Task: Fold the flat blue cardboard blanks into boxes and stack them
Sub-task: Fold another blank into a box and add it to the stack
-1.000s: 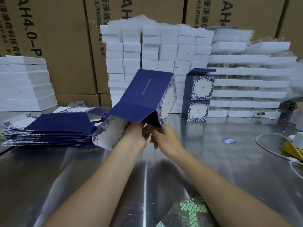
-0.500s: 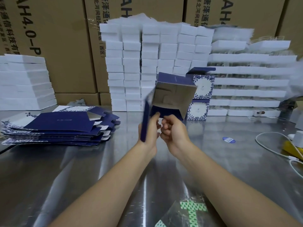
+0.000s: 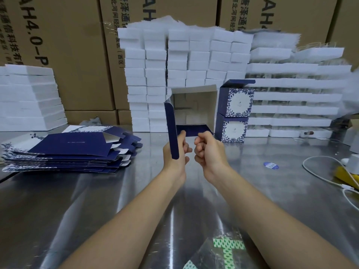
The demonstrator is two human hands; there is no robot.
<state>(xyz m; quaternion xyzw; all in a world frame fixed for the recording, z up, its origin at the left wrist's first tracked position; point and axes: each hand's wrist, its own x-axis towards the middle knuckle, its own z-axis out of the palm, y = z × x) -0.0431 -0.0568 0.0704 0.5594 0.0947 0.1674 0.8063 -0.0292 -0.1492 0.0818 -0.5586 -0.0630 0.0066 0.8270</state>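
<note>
I hold a half-formed blue box [image 3: 192, 109] up over the steel table, its open mouth facing me so the white inside shows. My left hand [image 3: 177, 152] grips its left side flap, thumb pressed on the lower blue flap. My right hand [image 3: 208, 152] is curled at the front edge of that lower flap; whether it pinches the card is hidden. A pile of flat blue blanks [image 3: 66, 150] lies to the left. Two finished blue-and-white boxes [image 3: 236, 110] stand stacked one on the other just right of the held box.
Stacks of white foam blocks [image 3: 184, 61] line the back, more at far left [image 3: 29, 98], with brown cartons behind. A white cable [image 3: 320, 175], a yellow item [image 3: 347, 177] and a blue sticker [image 3: 271, 165] lie at the right. A green-patterned clear bag [image 3: 227, 249] sits near me.
The box has turned from showing its blue outer side to facing me with its open end, squared up. Both hands rose slightly and shifted to the lower flaps.
</note>
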